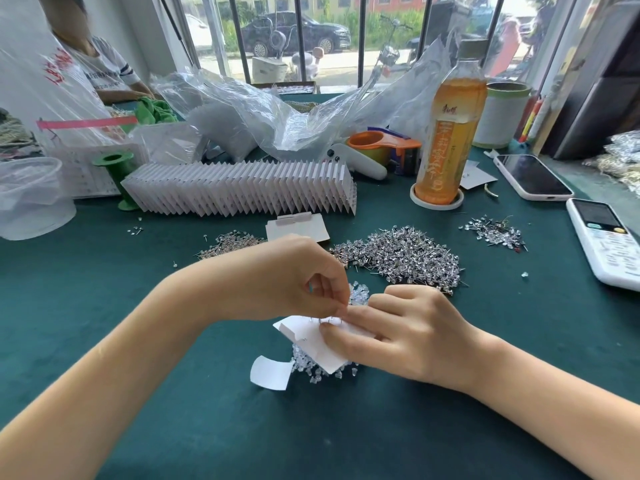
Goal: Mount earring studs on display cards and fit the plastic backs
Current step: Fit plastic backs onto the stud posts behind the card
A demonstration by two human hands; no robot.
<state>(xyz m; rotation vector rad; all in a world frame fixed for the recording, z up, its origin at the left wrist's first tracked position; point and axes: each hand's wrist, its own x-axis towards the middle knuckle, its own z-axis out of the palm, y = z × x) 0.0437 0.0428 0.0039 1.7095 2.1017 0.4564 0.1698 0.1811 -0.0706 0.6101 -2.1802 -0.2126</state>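
A white display card (311,344) lies face down over a heap of clear plastic backs (311,370), with a row of stud posts sticking up along its far edge. My right hand (401,334) holds the card, thumb on top of it and fingers behind. My left hand (304,282) pinches something tiny at the posts; it is too small to name. A big pile of silver earring studs (405,258) lies just beyond my hands, and a smaller pile of studs (232,242) sits to the left.
A long fanned row of finished cards (242,188) crosses the green table (346,438). Blank cards (298,227), an orange drink bottle (450,133), a tape dispenser (384,147), two phones (533,176) and plastic bags (259,109) lie behind. Another person (86,60) sits at far left.
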